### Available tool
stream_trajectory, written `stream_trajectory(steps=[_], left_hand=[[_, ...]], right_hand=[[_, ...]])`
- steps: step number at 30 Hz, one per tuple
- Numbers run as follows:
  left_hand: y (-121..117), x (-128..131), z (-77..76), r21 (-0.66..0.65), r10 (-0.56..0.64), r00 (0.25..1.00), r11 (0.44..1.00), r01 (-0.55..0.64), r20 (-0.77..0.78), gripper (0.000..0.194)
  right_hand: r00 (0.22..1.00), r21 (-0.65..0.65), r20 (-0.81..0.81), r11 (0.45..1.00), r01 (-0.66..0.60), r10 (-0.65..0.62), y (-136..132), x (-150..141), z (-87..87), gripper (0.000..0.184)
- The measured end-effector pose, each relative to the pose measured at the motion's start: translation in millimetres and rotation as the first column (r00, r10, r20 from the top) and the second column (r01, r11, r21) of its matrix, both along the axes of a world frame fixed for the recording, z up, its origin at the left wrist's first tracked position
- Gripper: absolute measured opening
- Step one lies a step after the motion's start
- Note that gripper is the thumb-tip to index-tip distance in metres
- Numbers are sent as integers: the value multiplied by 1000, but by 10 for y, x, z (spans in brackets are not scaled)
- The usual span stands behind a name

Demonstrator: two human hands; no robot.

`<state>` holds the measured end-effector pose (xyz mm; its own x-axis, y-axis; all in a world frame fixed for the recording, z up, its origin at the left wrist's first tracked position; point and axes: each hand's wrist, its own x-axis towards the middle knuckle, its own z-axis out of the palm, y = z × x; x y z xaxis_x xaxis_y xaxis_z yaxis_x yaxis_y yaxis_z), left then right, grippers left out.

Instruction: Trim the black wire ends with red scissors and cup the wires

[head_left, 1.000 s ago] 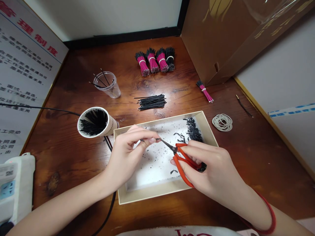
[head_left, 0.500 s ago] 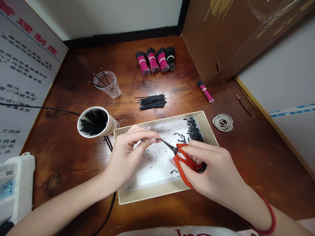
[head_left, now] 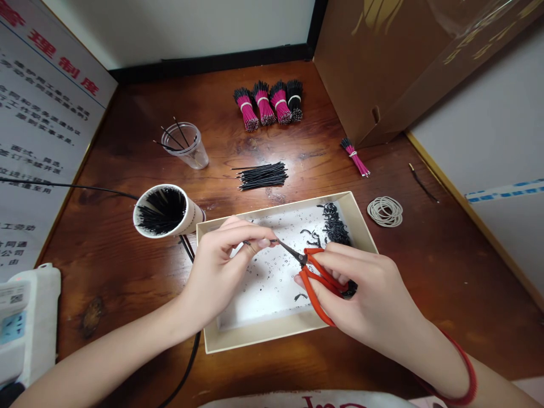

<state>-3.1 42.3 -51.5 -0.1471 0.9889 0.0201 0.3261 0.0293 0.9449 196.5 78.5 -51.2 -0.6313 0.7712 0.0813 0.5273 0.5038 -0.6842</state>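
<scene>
In the head view, the left hand point(head_left: 219, 260) reaches over a shallow cardboard box point(head_left: 272, 337), its grip pinching a thin black wire point(head_left: 272, 242) between thumb and forefinger, so that only short stretches of it show. The right hand point(head_left: 361, 283) has its grip curled around the handles of a pair of red-handled scissors point(head_left: 302, 259), whose blades point at the wire's end; whether they are parted is too fine to tell. Both wire and scissors are above the white floor of the box, which is strewn with tiny dark specks, with a heap of black scraps point(head_left: 335, 224) in its far right corner. The box stands on a brown wooden table point(head_left: 127, 283). Near its far left corner is a white paper cup point(head_left: 193, 218) packed with black wires, and beyond that a clear plastic cup point(head_left: 198, 156) holding a few more. Behind the box lies a loose pile of black wires point(head_left: 263, 175); farther back, three pink-and-black bundles point(head_left: 264, 105) and one black bundle point(head_left: 294, 101) sit side by side, banded in white. To the right are white rubber bands point(head_left: 385, 212), a smaller pink bundle point(head_left: 356, 158) and a single wire point(head_left: 423, 182).
</scene>
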Motion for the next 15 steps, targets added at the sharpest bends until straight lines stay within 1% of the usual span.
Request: stream_trajectory(steps=[5, 15], left_hand=[[9, 2, -1, -10, -1, 1000, 1000, 1, -1, 22], [7, 0, -3, -13, -2, 1000, 1000, 2, -1, 19]], right_hand=[[1000, -12, 3, 1000, -4, 4, 1, -2, -3, 23], [1000, 21, 12, 1000, -19, 19, 15, 5, 7, 26]])
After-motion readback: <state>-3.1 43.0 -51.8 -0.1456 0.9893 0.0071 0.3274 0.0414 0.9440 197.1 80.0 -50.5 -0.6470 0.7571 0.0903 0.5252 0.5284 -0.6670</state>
